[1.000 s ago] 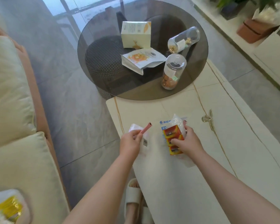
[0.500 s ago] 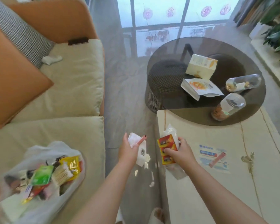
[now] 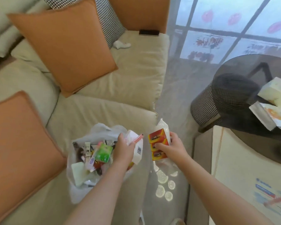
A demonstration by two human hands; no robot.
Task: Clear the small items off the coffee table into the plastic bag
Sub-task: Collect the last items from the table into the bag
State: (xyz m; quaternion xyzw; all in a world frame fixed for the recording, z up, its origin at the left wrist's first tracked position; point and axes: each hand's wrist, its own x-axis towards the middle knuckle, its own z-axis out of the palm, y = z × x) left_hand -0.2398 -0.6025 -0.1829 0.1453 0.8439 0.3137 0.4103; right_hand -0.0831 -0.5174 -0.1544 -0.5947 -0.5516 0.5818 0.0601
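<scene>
A clear plastic bag point(image 3: 81, 189) lies open on the beige sofa seat, holding several small items, among them a green packet point(image 3: 103, 153). My left hand point(image 3: 124, 150) hovers over the bag's right edge and grips a white packet with a barcode point(image 3: 138, 151) together with a pink stick point(image 3: 137, 138). My right hand point(image 3: 173, 147) holds a clear pack of red and orange boxes point(image 3: 157, 143) above the gap between sofa and white coffee table point(image 3: 234, 159).
Two orange cushions point(image 3: 66, 46) lean on the sofa, with a phone point(image 3: 149, 32) and a white sock point(image 3: 121, 44) at its far end. A round glass table point(image 3: 243, 69) at right carries a cream box point(image 3: 274, 91) and a packet. A blue leaflet and pink stick point(image 3: 273, 199) lie on the coffee table.
My view has swung left from the coffee table to the sofa. Both hands carried their items off the table toward the bag; the left hand is now over the bag's edge.
</scene>
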